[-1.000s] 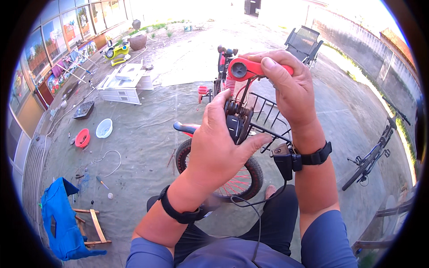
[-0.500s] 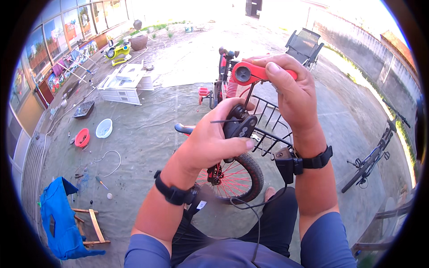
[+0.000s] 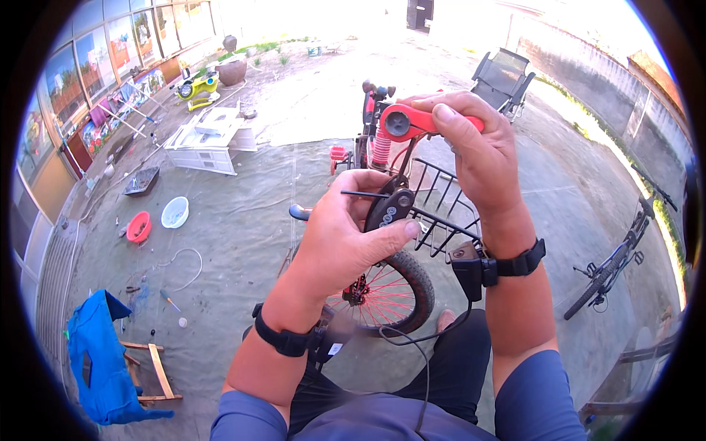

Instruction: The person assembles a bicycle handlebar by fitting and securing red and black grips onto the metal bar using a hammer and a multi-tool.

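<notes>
My left hand (image 3: 334, 246) is closed around a black folding hex key set (image 3: 388, 210). One thin key juts out of the set to the left, and another rises toward a red arm-shaped part (image 3: 419, 123) with a round dark cap at its left end. Fingers and thumb of my right hand (image 3: 482, 151) pinch that red part from its right side. Whether the key's tip sits in the part is hidden. Both hands are over a bicycle with a thick-tyred, red-spoked wheel (image 3: 413, 290), a black wire basket (image 3: 441, 234) and a red spring (image 3: 381, 149).
A red basin (image 3: 138, 227) and a white basin (image 3: 175, 212) stand on the ground at left, near a screwdriver (image 3: 169, 300). Blue cloth (image 3: 103, 367) drapes a wooden frame. Another bicycle (image 3: 610, 264) lies at right; a folding chair (image 3: 503, 82) stands behind.
My left hand and the hex key set have shifted slightly left, and the set has tilted more upright. The red part moved slightly left, still held by my right hand.
</notes>
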The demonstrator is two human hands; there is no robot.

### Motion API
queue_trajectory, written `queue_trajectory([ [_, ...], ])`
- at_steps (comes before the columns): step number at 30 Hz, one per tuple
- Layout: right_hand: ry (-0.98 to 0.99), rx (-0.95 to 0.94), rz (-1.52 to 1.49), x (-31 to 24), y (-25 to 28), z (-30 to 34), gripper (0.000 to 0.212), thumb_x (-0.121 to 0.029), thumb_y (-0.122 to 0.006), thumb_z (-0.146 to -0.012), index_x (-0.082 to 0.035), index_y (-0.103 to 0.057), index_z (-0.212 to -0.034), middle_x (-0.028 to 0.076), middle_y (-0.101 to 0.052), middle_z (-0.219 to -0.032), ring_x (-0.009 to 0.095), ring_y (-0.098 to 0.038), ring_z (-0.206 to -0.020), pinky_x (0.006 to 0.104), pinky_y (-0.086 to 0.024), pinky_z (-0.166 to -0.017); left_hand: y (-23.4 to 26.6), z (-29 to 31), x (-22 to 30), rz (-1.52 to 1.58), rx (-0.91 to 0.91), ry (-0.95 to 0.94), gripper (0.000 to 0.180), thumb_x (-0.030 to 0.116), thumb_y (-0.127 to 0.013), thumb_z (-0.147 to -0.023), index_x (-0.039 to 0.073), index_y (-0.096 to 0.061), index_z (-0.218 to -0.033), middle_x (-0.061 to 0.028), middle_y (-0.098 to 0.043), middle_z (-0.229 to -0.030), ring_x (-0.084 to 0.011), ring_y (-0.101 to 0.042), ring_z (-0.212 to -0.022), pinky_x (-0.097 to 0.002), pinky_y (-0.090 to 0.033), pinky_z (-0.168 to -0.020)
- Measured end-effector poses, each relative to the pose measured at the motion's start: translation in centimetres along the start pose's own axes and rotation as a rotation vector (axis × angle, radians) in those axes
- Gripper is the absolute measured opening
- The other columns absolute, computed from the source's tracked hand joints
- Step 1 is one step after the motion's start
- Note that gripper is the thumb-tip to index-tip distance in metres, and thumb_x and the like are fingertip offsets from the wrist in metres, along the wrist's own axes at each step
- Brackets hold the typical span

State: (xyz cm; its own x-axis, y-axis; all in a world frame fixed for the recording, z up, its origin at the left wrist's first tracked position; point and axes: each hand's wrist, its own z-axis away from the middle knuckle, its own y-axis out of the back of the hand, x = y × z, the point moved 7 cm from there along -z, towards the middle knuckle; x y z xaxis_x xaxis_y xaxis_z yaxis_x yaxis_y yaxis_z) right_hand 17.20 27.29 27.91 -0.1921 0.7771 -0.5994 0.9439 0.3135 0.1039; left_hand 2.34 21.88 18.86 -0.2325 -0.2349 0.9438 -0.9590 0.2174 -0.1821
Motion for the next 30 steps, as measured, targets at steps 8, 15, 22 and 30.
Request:
queue_trajectory([
  [8, -0.011, 0.013, -0.016, 0.1, -0.1, 0.1, 0.022, -0.019, -0.065, -0.098, 0.000, -0.073, -0.105, 0.009, -0.074, -0.102, 0.012, -0.067, -0.094, 0.0271, -0.053, -0.086, -0.4, 2.5, 1.5, -0.250, 0.375, -0.369, 0.065, 0.014, -0.076, -0.087, -0.008, -0.040, -0.136, -0.0175, -0.065, -0.110, -0.0202, -0.068, -0.095, -0.0322, -0.056, -0.084],
  [15, -0.023, 0.022, -0.021, -0.1, -0.3, 0.1, 0.022, -0.019, -0.064, -0.098, 0.000, -0.073, -0.106, 0.008, -0.074, -0.101, 0.012, -0.067, -0.094, 0.0265, -0.053, -0.085, -2.6, 3.3, 2.3, -0.881, 0.467, -0.734, 0.050, 0.013, -0.068, -0.092, -0.007, -0.047, -0.132, -0.0218, -0.064, -0.102, -0.0356, -0.067, -0.085, -0.0411, -0.054, -0.072],
  [22, -0.018, 0.030, -0.040, -0.1, -0.1, 0.3, 0.022, -0.018, -0.063, -0.098, 0.000, -0.073, -0.105, 0.009, -0.074, -0.102, 0.012, -0.067, -0.093, 0.0270, -0.053, -0.085, -1.1, 1.7, -0.5, -0.207, 0.184, -0.381, 0.040, 0.023, -0.053, -0.103, -0.003, -0.048, -0.133, -0.0198, -0.068, -0.104, -0.0259, -0.070, -0.080, -0.0337, -0.056, -0.069],
  [30, 0.006, 0.010, -0.022, -0.4, 0.3, 0.3, 0.022, -0.018, -0.063, -0.098, 0.000, -0.073, -0.104, 0.010, -0.074, -0.103, 0.013, -0.067, -0.096, 0.0277, -0.051, -0.089, -1.1, -1.5, -3.5, 0.745, -0.333, 0.028, 0.035, 0.034, -0.044, -0.107, 0.005, -0.048, -0.125, -0.0227, -0.067, -0.097, -0.0306, -0.071, -0.070, -0.0359, -0.059, -0.056],
])
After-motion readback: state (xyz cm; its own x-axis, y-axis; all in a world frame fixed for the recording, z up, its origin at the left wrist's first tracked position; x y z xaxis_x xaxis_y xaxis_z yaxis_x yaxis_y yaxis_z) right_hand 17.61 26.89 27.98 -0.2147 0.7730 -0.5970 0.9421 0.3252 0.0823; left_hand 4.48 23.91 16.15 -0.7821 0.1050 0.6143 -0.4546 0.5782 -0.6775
